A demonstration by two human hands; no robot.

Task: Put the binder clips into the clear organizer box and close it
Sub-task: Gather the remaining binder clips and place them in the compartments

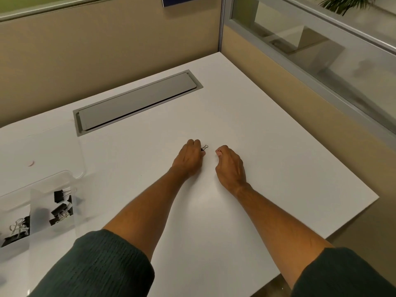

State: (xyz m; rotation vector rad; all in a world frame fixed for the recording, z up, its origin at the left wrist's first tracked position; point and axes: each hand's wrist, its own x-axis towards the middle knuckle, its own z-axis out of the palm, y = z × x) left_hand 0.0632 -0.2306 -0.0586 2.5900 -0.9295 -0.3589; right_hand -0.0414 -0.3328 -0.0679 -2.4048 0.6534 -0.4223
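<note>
two hands (188, 157), one organizer box (42, 185)

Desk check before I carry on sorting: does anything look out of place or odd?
Little stands out. One binder clip lies away from the organizer box, pinched by the left hand. A small reddish mark shows near the box's open lid.
</note>
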